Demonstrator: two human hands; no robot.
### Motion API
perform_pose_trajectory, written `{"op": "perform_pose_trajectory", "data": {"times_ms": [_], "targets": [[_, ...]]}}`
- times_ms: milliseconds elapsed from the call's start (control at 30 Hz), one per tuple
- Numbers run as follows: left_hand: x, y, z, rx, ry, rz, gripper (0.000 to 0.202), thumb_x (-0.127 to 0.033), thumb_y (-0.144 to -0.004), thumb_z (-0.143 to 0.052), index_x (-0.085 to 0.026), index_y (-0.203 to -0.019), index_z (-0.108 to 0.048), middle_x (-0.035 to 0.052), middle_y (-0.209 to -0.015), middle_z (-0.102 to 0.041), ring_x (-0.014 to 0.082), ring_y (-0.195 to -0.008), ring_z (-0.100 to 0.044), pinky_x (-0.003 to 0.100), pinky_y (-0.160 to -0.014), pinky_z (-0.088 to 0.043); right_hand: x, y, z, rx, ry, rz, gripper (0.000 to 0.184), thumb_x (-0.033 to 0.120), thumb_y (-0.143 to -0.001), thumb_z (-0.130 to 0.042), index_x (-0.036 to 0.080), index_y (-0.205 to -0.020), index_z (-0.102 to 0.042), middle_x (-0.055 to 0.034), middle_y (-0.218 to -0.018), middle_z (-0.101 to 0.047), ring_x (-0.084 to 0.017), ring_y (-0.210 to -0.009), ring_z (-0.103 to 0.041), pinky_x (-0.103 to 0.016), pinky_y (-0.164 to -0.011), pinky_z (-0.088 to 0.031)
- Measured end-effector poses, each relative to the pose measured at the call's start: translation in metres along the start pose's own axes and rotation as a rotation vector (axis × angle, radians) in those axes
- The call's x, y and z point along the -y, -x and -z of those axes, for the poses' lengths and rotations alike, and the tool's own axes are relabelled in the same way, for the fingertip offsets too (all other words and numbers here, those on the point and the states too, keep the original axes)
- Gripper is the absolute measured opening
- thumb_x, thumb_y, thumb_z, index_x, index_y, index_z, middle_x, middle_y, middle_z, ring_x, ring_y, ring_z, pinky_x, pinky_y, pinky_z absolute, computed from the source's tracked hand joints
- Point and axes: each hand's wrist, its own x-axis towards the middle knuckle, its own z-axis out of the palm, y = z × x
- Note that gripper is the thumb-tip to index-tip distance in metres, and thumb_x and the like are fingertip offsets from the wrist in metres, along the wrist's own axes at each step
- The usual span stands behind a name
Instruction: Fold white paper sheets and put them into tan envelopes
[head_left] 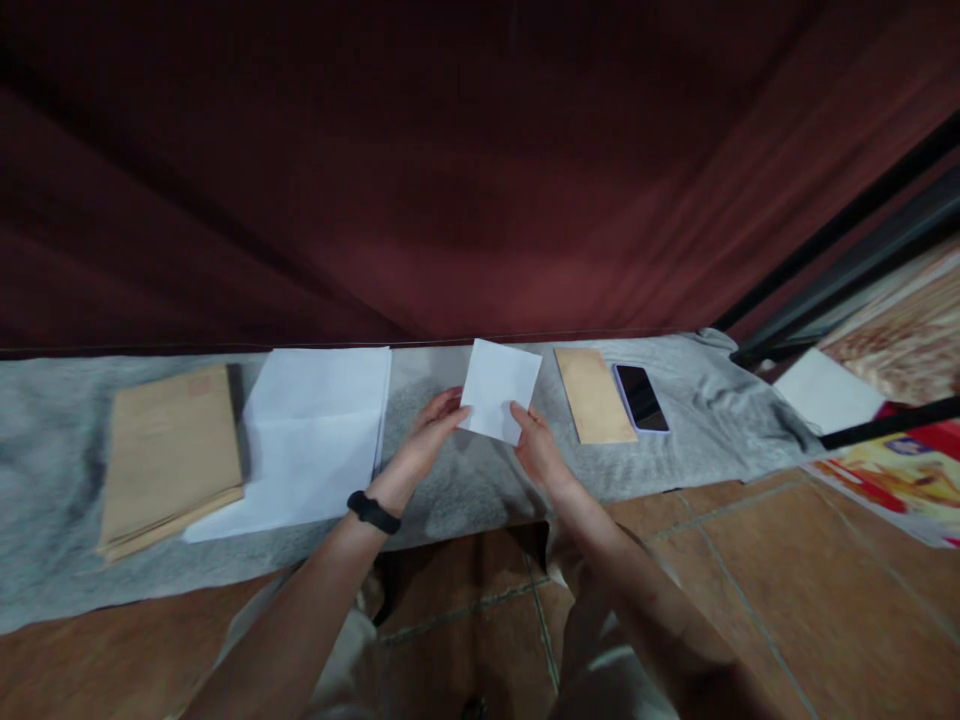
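A white sheet of paper [501,385], small and folded-looking, is held up over the grey cloth between both hands. My left hand [433,428] pinches its lower left edge, thumb on top. My right hand [536,443] grips the lower right edge with the thumb across the front; its other fingers are hidden behind the paper. Left of the hands lies a stack of larger white paper sheets [319,430]. To the right a single brown envelope [595,395] rests flat on the cloth.
A pile of brown envelopes [172,445] lies at the far left. A phone [641,398] in a lilac case is right of the single envelope. The grey cloth [705,400] ends at a dark red curtain [465,200]. Dark bars [885,425] and a printed packet [900,480] stand at right.
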Motion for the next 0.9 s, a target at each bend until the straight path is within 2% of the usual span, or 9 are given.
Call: {"op": "perform_pose_trajectory", "data": {"times_ms": [67, 167, 367, 533, 633, 767, 900], "targets": [[0.001, 0.001, -0.001, 0.057, -0.048, -0.015, 0.049, -0.038, -0.069, -0.081, -0.016, -0.112, -0.070, 0.0071, -0.106, -0.076, 0.0217, -0.094, -0.069, 0.031, -0.083, -0.051, -0.003, 0.001, -0.002, 0.008, -0.096, -0.068, 0.040, 0.050, -0.079, -0.073, 0.023, -0.106, -0.070, -0.0048, -0.101, -0.080, -0.027, -0.105, -0.073, -0.039, -0.092, -0.058], [0.001, 0.000, 0.002, 0.081, -0.156, -0.025, 0.042, -0.037, -0.072, -0.077, -0.016, -0.107, -0.069, 0.0035, -0.091, -0.076, 0.0195, -0.082, -0.069, 0.030, -0.078, -0.050, -0.005, -0.002, 0.003, -0.033, -0.061, -0.079, 0.035, 0.043, -0.072, -0.078, 0.020, -0.098, -0.071, -0.0037, -0.092, -0.079, -0.025, -0.092, -0.074, -0.035, -0.082, -0.058], [0.000, -0.009, 0.016, 0.076, -0.469, -0.111, 0.033, -0.030, -0.073, -0.065, -0.018, -0.103, -0.070, 0.0005, -0.081, -0.072, 0.0185, -0.075, -0.066, 0.027, -0.069, -0.046, 0.000, -0.012, 0.024, -0.138, 0.076, -0.064, 0.029, 0.031, -0.069, -0.076, 0.019, -0.096, -0.071, -0.0014, -0.089, -0.076, -0.017, -0.074, -0.068, -0.027, -0.063, -0.055], [-0.002, -0.018, 0.027, 0.046, -0.684, -0.158, 0.035, -0.030, -0.074, -0.062, -0.019, -0.105, -0.075, -0.0040, -0.064, -0.061, 0.0151, -0.061, -0.055, 0.025, -0.058, -0.036, 0.004, -0.013, 0.032, -0.159, 0.107, -0.123, 0.023, 0.027, -0.067, -0.078, 0.018, -0.087, -0.069, 0.0013, -0.077, -0.073, -0.012, -0.060, -0.063, -0.023, -0.055, -0.054], [-0.005, -0.023, 0.031, 0.020, -0.682, -0.155, 0.034, -0.031, -0.071, -0.066, -0.019, -0.102, -0.076, -0.0049, -0.060, -0.058, 0.0137, -0.057, -0.051, 0.025, -0.055, -0.033, 0.007, -0.011, 0.033, -0.151, 0.090, -0.196, 0.022, 0.026, -0.070, -0.079, 0.017, -0.087, -0.068, 0.0003, -0.072, -0.072, -0.013, -0.056, -0.065, -0.024, -0.054, -0.057], [-0.001, -0.029, 0.036, -0.047, -0.549, -0.155, 0.041, -0.036, -0.069, -0.072, -0.017, -0.105, -0.074, -0.0047, -0.062, -0.059, 0.0132, -0.057, -0.052, 0.024, -0.056, -0.035, 0.009, -0.009, 0.033, -0.120, 0.064, -0.290, 0.016, 0.020, -0.073, -0.078, 0.017, -0.083, -0.066, -0.0021, -0.068, -0.072, -0.015, -0.058, -0.070, -0.024, -0.056, -0.060], [0.007, -0.032, 0.038, -0.106, -0.473, -0.158, 0.046, -0.031, -0.069, -0.074, -0.017, -0.112, -0.072, -0.0028, -0.070, -0.064, 0.0145, -0.062, -0.057, 0.025, -0.059, -0.043, 0.007, -0.008, 0.033, -0.143, 0.027, -0.270, 0.017, 0.016, -0.073, -0.079, 0.017, -0.082, -0.064, -0.0012, -0.071, -0.073, -0.015, -0.060, -0.071, -0.025, -0.061, -0.063]]}}
